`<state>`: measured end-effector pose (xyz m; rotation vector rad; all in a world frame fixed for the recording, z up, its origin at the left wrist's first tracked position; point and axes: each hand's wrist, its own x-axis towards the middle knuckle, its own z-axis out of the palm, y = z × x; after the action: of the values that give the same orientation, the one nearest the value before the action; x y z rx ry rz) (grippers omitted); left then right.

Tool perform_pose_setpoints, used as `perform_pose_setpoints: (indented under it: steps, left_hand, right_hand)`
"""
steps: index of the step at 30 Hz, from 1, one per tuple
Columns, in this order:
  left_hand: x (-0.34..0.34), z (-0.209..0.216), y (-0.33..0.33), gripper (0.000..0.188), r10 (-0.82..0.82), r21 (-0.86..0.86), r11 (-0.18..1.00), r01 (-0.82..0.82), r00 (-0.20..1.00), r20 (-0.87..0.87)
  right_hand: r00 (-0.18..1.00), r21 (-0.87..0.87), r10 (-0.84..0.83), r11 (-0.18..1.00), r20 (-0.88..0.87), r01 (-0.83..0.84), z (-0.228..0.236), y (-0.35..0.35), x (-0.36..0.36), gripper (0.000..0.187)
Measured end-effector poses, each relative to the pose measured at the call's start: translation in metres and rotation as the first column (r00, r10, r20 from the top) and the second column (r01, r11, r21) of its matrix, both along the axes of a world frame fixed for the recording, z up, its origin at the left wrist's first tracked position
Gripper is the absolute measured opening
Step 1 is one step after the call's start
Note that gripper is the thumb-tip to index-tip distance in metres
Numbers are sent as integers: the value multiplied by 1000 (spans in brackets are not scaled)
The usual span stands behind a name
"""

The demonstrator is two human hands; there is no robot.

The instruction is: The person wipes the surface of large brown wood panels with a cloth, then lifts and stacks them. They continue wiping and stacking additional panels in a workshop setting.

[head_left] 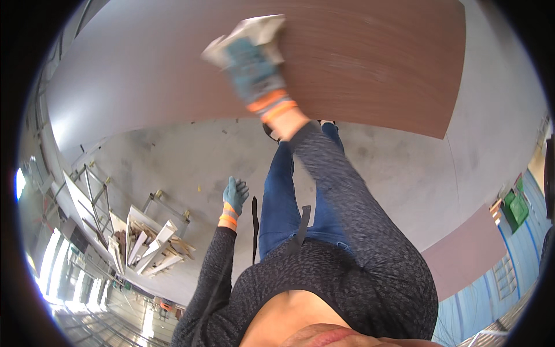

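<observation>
My right hand (251, 66), in a blue-grey work glove with an orange cuff, is stretched out over a large reddish-brown panel (370, 63). It holds a whitish cloth (263, 29) against the panel's surface; hand and cloth are smeared by motion, and the fingers are partly hidden. Faint streaks show on the panel to the right of the cloth. Lower down, my left hand (234, 194) hangs beside my left leg in a matching glove. Its fingers are loosely bent with the thumb apart, and nothing is in it.
A metal-framed rack (95, 191) stands on the grey floor (173, 156) at the left, near a pile of wood offcuts (147, 240). Another brown sheet (465, 254) lies at the lower right. Beyond it is a green plastic object (514, 208) by a blue surface (529, 254).
</observation>
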<state>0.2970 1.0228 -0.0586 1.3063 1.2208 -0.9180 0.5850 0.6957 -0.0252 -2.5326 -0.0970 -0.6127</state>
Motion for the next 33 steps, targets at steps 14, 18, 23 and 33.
perform_pose_setpoints:
  steps: [14,18,23,33]
  left_hand:
    - [-24,-3,-11,80,34,4,999,-34,998,-58]
    - [7,-3,-45,75,-104,29,994,104,995,-10]
    - [28,-19,-97,68,-178,-9,984,178,984,-25]
    - [94,90,-283,48,-383,-187,850,492,822,422]
  right_hand:
    - [974,-101,-117,990,-196,99,-18,-99,-42,45]
    - [811,-463,-546,786,-211,409,-15,-276,-140,37]
    - [332,-164,-900,387,-282,908,-36,-464,-306,35]
    - [668,589,-574,358,-473,724,60,-396,-337,43]
